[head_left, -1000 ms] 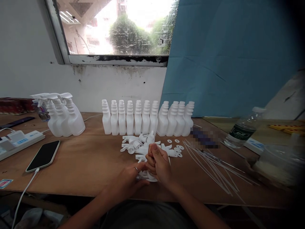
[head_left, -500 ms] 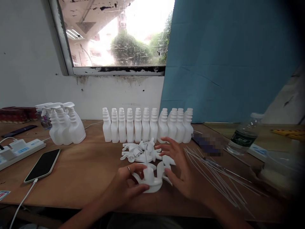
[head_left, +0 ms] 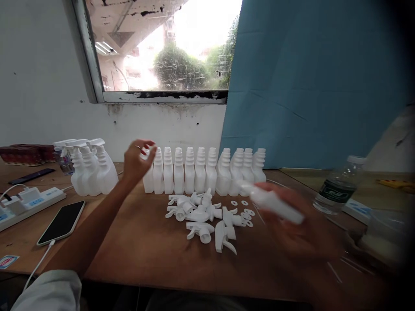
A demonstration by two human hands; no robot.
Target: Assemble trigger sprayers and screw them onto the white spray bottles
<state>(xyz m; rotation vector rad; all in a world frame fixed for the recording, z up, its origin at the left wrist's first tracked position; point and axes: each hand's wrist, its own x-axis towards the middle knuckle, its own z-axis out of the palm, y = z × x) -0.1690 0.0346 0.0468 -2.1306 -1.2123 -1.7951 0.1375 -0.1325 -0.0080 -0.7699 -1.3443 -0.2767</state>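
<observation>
My left hand (head_left: 138,160) is closed around the neck of the leftmost white bottle (head_left: 148,181), which stands upright at the end of a row of capless bottles (head_left: 189,172). To the right, my right hand (head_left: 298,233), smeared by motion, holds a white trigger spray head (head_left: 275,203) above the table. Between the hands, several loose trigger spray heads (head_left: 199,231) lie in a pile. Small white ring washers (head_left: 249,223) are scattered just right of that pile.
Three bottles with spray heads fitted (head_left: 102,168) stand at the left, near a phone (head_left: 61,222) and a power strip (head_left: 35,198). A water bottle (head_left: 335,185) and a clear container (head_left: 385,229) are at the right. Thin white tubes (head_left: 333,272) show partly beneath my right arm.
My left hand has left the spray head and reached forward to the leftmost bottle. My right hand has swung right with a spray head, uncovering the washers.
</observation>
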